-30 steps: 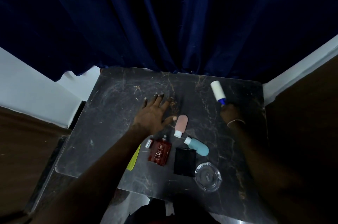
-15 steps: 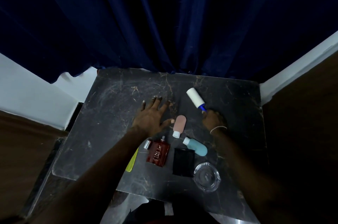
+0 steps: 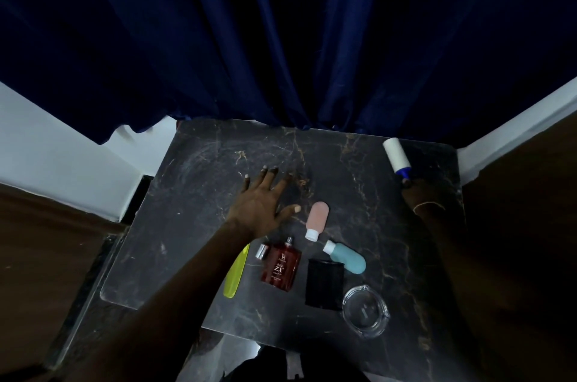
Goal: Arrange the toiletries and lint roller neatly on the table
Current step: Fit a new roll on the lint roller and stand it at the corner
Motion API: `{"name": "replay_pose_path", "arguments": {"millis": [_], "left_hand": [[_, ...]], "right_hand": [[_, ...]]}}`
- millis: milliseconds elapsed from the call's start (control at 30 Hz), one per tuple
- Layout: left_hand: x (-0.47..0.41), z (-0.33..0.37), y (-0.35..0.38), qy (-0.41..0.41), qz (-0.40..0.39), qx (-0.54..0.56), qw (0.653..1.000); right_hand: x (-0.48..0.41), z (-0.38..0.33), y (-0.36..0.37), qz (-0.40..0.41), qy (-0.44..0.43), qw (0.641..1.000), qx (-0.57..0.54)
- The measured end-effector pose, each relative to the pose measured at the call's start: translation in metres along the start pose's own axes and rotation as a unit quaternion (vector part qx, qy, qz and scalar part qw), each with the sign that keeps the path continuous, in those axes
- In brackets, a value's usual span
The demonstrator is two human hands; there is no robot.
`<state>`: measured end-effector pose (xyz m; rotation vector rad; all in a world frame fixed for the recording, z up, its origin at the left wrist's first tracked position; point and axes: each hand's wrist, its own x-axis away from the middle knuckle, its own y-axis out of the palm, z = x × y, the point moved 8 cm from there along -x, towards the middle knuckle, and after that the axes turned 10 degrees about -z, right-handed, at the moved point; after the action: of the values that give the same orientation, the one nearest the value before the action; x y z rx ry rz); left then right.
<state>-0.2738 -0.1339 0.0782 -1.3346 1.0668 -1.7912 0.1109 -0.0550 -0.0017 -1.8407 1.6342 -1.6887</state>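
My left hand (image 3: 262,203) lies flat and relaxed on the table (image 3: 193,194), just beyond the perfume (image 3: 281,266), with the fingers spread. It holds nothing. My right hand (image 3: 418,194) is far to the right of the perfume and beyond it, in deep shadow. It seems to grasp the blue handle of the roller (image 3: 396,155), whose white head points away from me.

I see some risks. The roller is round and is now close to the table corner, so if I put it down there it may roll off. The perfume lies without its cap (image 3: 262,251), which rests just left of it, and my left forearm passes above that place. A careless pull back could push the cap or the perfume. The ashtray (image 3: 365,310), right of the perfume and nearer to me, sits close to the near edge, where my right arm could hit it.

The count:
- one roller
- one perfume and one loose cap
- two soft bottles, the pink bottle (image 3: 317,219) and the teal bottle (image 3: 346,257), both right of the perfume
- one black pouch (image 3: 324,283)
- one ashtray
- one yellow piece (image 3: 235,275) left of the perfume, which I cannot identify
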Motion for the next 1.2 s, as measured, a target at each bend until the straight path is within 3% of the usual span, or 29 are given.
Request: {"name": "replay_pose_path", "arguments": {"millis": [167,467,667,800,1000,1200], "left_hand": [[-0.002,-0.002,0.005,0.010,0.000,-0.015,1.000],[-0.030,0.023,0.013,0.037,-0.034,-0.032,0.998],[-0.067,0.055,0.014,0.081,-0.033,0.015,0.996],[-0.103,0.087,0.010,0.109,-0.020,0.046,0.993],[-0.157,0.153,-0.019,0.174,0.053,0.107,0.977],[-0.206,0.215,-0.018,0.186,0.021,0.265,0.946]], "right_hand": [[0.025,-0.030,0.026,0.008,-0.036,0.999,0.017],[0.064,-0.069,0.077,-0.046,-0.090,0.994,0.044],[0.079,-0.074,0.068,0.003,-0.135,0.989,0.063],[0.082,-0.069,0.038,0.027,-0.156,0.986,0.046],[0.082,-0.056,-0.037,0.068,-0.164,0.975,0.130],[0.069,-0.042,-0.120,0.167,-0.203,0.965,0.001]]}}
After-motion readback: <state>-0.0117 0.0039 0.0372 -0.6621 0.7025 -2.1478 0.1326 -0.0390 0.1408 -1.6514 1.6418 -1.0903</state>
